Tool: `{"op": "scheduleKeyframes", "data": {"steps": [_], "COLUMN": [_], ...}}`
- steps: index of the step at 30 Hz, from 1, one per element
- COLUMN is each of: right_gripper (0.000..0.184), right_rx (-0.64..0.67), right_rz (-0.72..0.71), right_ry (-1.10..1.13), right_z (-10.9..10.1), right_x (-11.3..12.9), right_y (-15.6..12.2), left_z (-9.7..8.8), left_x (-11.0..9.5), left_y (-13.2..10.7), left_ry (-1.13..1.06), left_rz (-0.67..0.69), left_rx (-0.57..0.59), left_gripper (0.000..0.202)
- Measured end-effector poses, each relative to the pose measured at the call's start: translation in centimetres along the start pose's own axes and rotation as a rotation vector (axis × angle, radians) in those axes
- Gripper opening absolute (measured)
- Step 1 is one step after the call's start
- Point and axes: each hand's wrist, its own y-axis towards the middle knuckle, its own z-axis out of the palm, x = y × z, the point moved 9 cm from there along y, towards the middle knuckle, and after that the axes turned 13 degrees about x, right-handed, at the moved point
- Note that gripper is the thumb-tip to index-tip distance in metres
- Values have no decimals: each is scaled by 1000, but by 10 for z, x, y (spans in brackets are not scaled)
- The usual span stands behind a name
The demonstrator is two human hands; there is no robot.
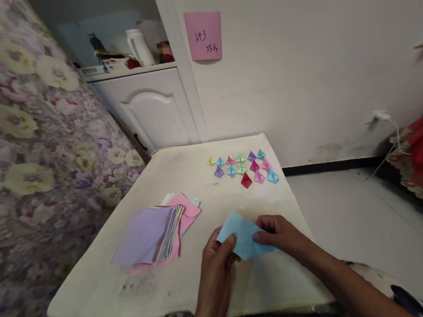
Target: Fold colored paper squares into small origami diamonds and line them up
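Observation:
A light blue sheet of paper with creases is held up over the near part of the table. My left hand grips its left side, thumb on top. On the right side of the sheet, my right hand pinches it between thumb and fingers. Left of my hands lies a thick stack of coloured paper, lilac on top, with a pink sheet sticking out beneath it. Beyond my hands, several small folded paper pieces stand in rows, among them a dark red one and a blue one.
The cream-covered table reaches the white wall, where a pink note hangs. A floral curtain borders the left side. Behind stands a white cabinet with a white jug. A charger is plugged in at right.

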Motion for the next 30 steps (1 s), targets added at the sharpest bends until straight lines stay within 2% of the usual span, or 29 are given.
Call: {"op": "scheduleKeyframes", "data": {"steps": [11,16,22,30], "right_gripper": [31,28,24,9], "right_rx": [-19,72,106,63], "right_rz": [-20,-43,-32,-7], "right_ry": [-25,-4,-71,-191], "right_z": [0,10,17,16], "right_x": [9,10,7,7], "right_y": [-1,2,4,3], "left_z": [-7,-7,-9,-2], "left_x": [-4,2,12,11], "left_y": [1,3,2,-1], "left_ry": [-81,-142,-146,147], "left_rz": [44,62,60,-8], "left_rx": [-73,-70,-146,-101], "left_gripper": [33,31,45,21]}}
